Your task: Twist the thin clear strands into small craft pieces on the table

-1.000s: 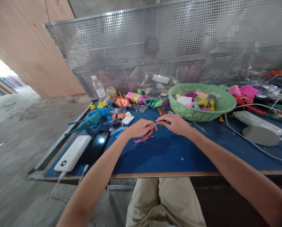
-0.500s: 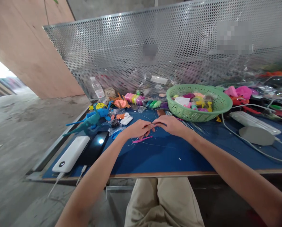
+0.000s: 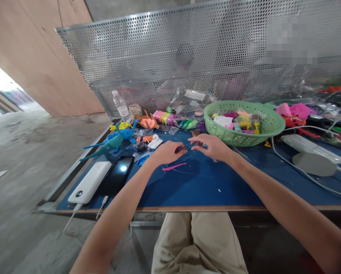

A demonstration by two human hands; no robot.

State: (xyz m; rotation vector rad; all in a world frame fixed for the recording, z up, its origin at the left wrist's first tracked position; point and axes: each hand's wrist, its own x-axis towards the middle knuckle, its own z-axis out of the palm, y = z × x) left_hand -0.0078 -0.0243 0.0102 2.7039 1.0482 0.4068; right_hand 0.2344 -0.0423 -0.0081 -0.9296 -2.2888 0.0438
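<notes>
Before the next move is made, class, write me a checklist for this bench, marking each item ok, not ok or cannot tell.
1. Left hand and right hand apart: ok, a gap shows between their fingertips.
2. Either hand gripping a strand: cannot tell, too fine to see.
3. Pink strip near the left hand: ok, on the blue tabletop.
4. Tabletop free of loose strands: not ok, one trails beside the strip.
5. Green basket upright: ok.
6. White power bank charged: cannot tell, display unreadable.

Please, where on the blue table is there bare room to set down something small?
The front middle of the table, between the pink strip and near edge, apart from a white scrap and thin strand. Crowded: the back, from bottle to green basket.
</notes>
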